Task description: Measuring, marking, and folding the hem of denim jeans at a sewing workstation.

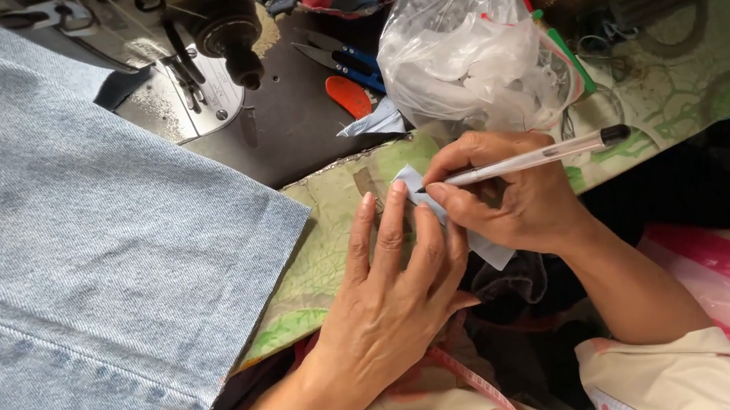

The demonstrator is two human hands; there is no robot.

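My left hand [394, 277] lies flat, fingers spread, on a small pale-blue paper slip [409, 180]; my right hand [502, 200] pinches a clear pen [529, 156]. Light-blue folded denim [77, 255] and a crumpled clear plastic bag [467, 48] crowd alongside.

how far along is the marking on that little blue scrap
Done: nothing I can confirm; any marks on the pale blue fabric scrap are hidden by the fingers. In hand: the left hand pins the scrap flat on the table edge while the right hand holds a pen tip-down on it. Left: the denim piece lies beside the sewing machine, not under the needle.
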